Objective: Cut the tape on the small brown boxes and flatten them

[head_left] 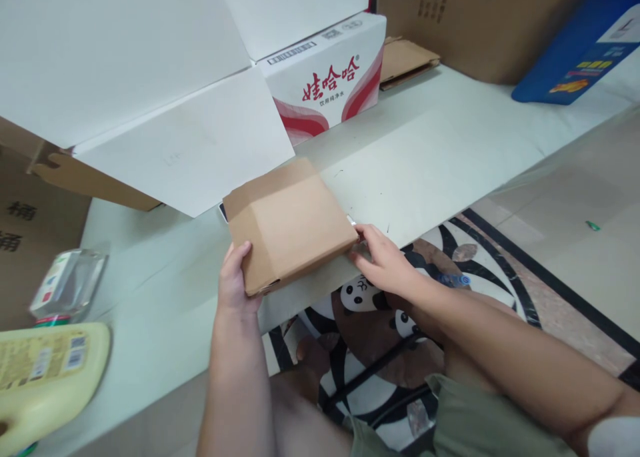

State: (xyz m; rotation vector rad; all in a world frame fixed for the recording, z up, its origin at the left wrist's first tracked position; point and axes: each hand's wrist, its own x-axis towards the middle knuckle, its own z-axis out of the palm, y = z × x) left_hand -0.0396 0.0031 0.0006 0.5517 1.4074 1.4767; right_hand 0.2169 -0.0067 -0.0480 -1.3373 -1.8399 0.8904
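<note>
A small brown cardboard box [290, 220], shallow and plain, is tilted over the front part of the table. My left hand [237, 273] grips its near left corner, thumb on the top face and the other fingers hidden underneath. At the near right corner, my right hand [381, 257] has its fingers bent around the edge, with the thumb lower down. A small white bit [351, 221] shows beside those fingertips; what it is I cannot make out. The edge of a dark, white-rimmed thing [223, 212] peeks out at the box's left side.
White cartons [200, 137] and a red-and-white water carton [327, 77] stand behind. Flat cardboard [407, 62], a large brown carton [480, 30] and a blue container [570, 57] are at right. A clear bottle [75, 283] and a yellow bottle [55, 370] lie at left.
</note>
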